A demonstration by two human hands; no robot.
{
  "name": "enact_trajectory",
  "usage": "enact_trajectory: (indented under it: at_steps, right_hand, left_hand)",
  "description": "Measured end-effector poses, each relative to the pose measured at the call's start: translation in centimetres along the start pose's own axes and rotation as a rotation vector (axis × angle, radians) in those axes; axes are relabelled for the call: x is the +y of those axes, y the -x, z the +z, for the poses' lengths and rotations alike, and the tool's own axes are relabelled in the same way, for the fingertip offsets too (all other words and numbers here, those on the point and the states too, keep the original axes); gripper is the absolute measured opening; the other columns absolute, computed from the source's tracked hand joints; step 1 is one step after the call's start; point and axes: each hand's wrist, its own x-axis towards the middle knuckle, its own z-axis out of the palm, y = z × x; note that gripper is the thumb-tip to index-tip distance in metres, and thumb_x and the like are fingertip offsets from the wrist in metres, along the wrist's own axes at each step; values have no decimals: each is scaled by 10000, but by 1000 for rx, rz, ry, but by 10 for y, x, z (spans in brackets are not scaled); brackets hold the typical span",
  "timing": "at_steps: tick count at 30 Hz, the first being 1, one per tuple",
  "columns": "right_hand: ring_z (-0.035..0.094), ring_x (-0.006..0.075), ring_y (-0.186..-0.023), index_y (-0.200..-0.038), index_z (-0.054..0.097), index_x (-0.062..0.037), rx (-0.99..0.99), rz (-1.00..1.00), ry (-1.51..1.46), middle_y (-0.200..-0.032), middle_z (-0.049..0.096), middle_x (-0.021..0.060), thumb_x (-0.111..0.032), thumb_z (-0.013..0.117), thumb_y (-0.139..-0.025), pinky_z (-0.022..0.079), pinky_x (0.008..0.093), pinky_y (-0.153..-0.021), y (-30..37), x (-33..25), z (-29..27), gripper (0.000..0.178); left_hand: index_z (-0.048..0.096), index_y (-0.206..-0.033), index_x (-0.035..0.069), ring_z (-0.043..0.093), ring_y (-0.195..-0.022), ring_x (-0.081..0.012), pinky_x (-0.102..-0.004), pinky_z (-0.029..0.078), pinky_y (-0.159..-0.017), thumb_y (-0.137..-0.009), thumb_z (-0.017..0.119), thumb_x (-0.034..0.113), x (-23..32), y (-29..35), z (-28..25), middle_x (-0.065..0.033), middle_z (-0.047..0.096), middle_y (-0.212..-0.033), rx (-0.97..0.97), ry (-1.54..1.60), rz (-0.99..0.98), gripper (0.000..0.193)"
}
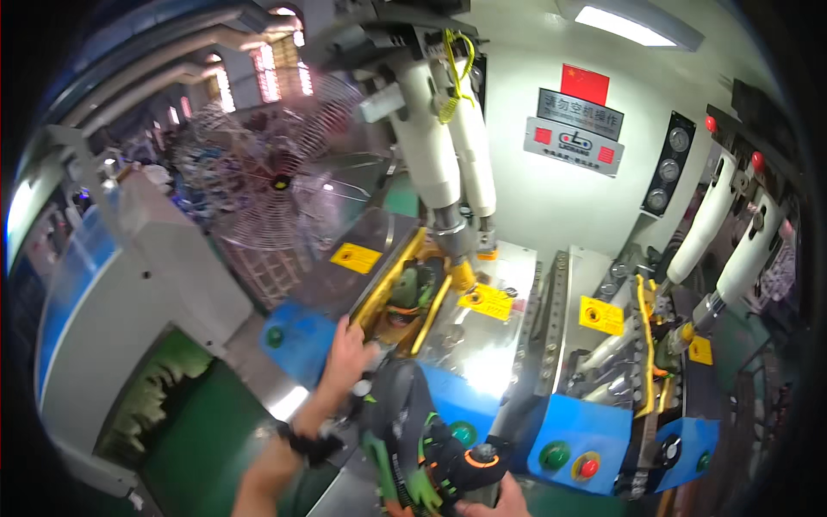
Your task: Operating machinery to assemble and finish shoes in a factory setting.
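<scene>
My left hand [347, 355] reaches to the front of a yellow-edged slot in the press machine, its fingers apart and nothing visible in its grip. Whether the fingertips touch the slot's edge I cannot tell. Inside that slot sits a dark green and orange shoe [412, 289], below a white press arm [428, 146]. At the lower edge, my right hand [501, 500] is closed on a black shoe [431, 457] with green and orange trim, which is tilted in front of the machine. Part of the right hand is cut off by the picture's edge.
Blue front panels carry a green button [463, 432] and a red button [589, 468]. At the right, a second yellow-edged slot [644, 345] holds another shoe under press arms. A large caged fan [281, 181] stands at the back left, beside a grey machine housing [164, 258]. Round gauges [668, 171] line the wall.
</scene>
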Motion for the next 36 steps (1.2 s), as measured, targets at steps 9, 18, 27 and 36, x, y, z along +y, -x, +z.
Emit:
enact_trajectory:
  at_steps: [9,18,27,36]
  right_hand:
    - [554,237,-1046,-1203,514,14,268,158,108,-1133,580,121,-148,699,-731,431,380,-936,-44,-61,31,532]
    - [615,216,-1016,-1250,479,5,201,166,-408,-1120,618,125,-76,705,-780,500,362,-898,-162,-74,56,528]
    - [629,313,-731,-927,513,101,549,214,265,-874,603,201,-71,627,-741,524,449,-631,-442,-96,86,278]
    - [598,427,-970,-1053,465,47,638,137,532,-1004,598,272,-151,628,-730,485,450,-839,-475,-8,90,413]
  left_hand:
    - [634,-847,9,592,-652,-200,-330,484,-603,-573,628,-22,-104,-189,87,-68,613,-732,-260,915,-461,275]
    - [479,-1304,10,611,-961,-225,-334,495,-863,-632,604,1,-135,-14,-71,-110,609,-1056,388,1635,-575,683]
    - [583,-1093,19,610,-884,-284,-375,506,-802,-720,675,119,-91,295,-105,-156,613,-972,990,1427,-1332,397]
    - [428,-1386,87,550,-1044,-306,-417,462,-914,-799,606,124,-26,397,-39,-129,510,-1285,659,1502,-1732,614]
